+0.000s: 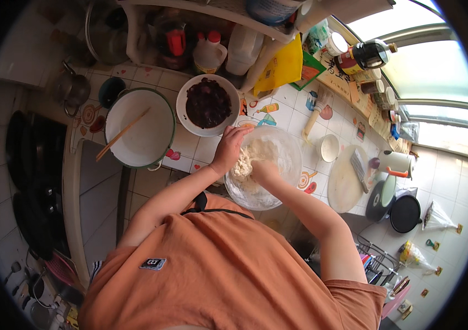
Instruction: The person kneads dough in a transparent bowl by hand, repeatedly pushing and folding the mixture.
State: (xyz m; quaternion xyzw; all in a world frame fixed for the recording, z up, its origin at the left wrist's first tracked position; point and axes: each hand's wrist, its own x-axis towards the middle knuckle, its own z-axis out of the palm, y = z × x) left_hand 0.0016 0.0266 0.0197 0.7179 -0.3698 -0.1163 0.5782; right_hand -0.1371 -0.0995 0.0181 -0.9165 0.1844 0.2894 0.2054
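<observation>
A clear mixing bowl (291, 161) holds crumbly, pale dough (243, 165) and loose flour. My left hand (230, 149) is on the bowl's left rim, its fingers reaching over the edge at the top left. My right hand (263, 171) is down inside the bowl against the dough; its fingertips are hidden, and whether they close on dough cannot be told. Behind and to the left stands a white bowl (235, 103) of dark, wet food (208, 103). Farther left, wooden chopsticks (122, 134) lean in a large white enamel basin (151, 123) with a green rim.
To the right are a small white cup (328, 148), a rolling pin (313, 119) and a round cutting board (343, 181) bearing a cleaver (358, 165). A shelf (217, 12) with jugs overhangs the back. A stove (44, 173) stands at the far left.
</observation>
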